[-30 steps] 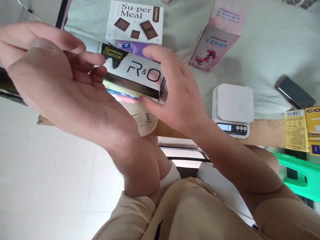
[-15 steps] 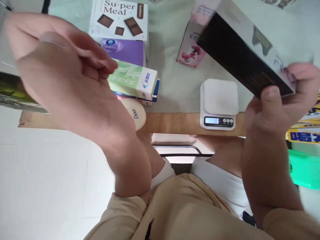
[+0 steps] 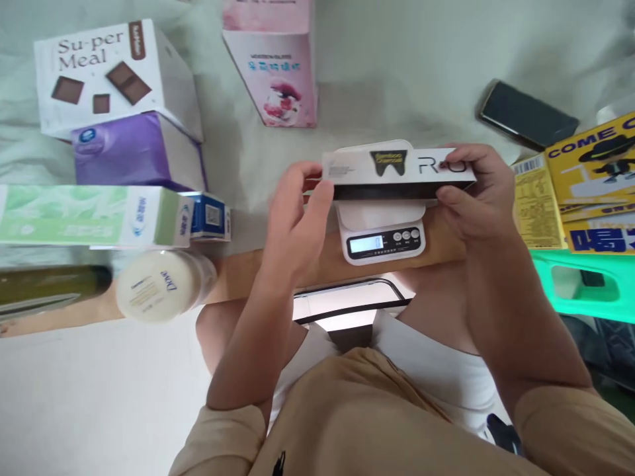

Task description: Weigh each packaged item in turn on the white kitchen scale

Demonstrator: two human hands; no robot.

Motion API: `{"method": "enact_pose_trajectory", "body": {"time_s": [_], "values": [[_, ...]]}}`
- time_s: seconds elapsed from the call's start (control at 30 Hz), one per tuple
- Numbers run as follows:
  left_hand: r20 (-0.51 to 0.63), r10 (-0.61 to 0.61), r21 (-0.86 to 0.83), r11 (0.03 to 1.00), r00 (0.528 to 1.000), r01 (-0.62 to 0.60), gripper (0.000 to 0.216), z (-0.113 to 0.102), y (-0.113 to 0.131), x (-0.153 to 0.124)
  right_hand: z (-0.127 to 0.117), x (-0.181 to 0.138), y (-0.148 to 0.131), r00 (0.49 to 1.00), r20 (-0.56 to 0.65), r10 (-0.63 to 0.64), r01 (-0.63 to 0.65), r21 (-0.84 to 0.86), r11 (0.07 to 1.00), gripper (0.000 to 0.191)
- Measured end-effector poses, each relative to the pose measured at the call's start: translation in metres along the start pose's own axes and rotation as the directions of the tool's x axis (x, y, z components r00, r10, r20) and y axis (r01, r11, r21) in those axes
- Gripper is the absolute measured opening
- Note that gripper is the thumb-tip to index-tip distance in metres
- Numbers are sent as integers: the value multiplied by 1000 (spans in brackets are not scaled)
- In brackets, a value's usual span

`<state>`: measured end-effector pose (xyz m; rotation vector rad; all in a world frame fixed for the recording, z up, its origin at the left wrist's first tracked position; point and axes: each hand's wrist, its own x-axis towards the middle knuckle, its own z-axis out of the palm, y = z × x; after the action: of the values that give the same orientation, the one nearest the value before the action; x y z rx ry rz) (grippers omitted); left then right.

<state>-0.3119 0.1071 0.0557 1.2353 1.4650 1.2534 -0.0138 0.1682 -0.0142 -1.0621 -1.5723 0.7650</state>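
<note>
Both hands hold a long black-and-white toothpaste box (image 3: 397, 173) marked "Bamboo Charcoal", lying level above a white digital kitchen scale (image 3: 384, 244). My left hand (image 3: 300, 221) grips the box's left end, thumb on the near side and fingers behind. At the other end, my right hand (image 3: 481, 192) is closed with its thumb along the lower edge. The box hides the middle of the scale's plate; whether it touches the plate I cannot tell. A lit display shows on the scale's front.
At left are a white "Su-per Meal" box (image 3: 99, 76), a purple pack (image 3: 122, 149), a green-and-white box (image 3: 89, 215), a blue box (image 3: 212, 217) and a Dove jar (image 3: 153, 287). A pink box (image 3: 282, 79) stands behind. To the right are a phone (image 3: 528, 114), yellow packs (image 3: 595, 155) and a green stool (image 3: 580, 281).
My right hand has brought the toothpaste box left and down over the scale. My left hand has come across from the left and taken its other end. The view has shifted.
</note>
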Motion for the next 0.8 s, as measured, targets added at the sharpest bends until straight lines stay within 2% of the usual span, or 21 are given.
{"method": "enact_pose_trajectory", "body": {"time_s": [0.17,0.23,0.3,0.37,0.43,0.47,0.53,0.6,0.7,0.8], "values": [[-11,-31,-9,999,999,30,17,8,-6,-1,3,-1,-19,981,188,53,-48,-27,998,42],[-16,-44,4,999,999,44,20,8,-4,-3,6,-1,-21,968,241,73,-68,-28,997,50],[-50,-36,22,999,998,37,21,7,-3,-3,8,-2,-18,961,269,61,-70,22,997,67],[-123,-13,47,999,992,18,24,3,-5,1,8,-5,-9,986,159,42,-56,86,995,76],[-182,-3,91,996,983,20,28,-3,-9,6,6,-8,4,994,-84,66,-59,89,994,68],[-199,2,119,993,980,22,28,-7,-11,10,5,-9,11,975,-202,93,-80,69,994,63],[-206,37,178,984,978,0,21,-14,-16,15,2,-10,25,932,-338,135,-133,28,991,57],[-202,121,212,974,972,-78,7,-20,-19,18,1,-10,33,920,-373,124,-132,3,991,58],[-148,268,210,949,952,-235,17,-24,-20,20,6,-10,32,921,-384,70,-76,0,997,56],[-128,350,239,919,928,-314,21,-24,-19,19,12,-12,23,917,-394,60,-50,35,998,51]]}}
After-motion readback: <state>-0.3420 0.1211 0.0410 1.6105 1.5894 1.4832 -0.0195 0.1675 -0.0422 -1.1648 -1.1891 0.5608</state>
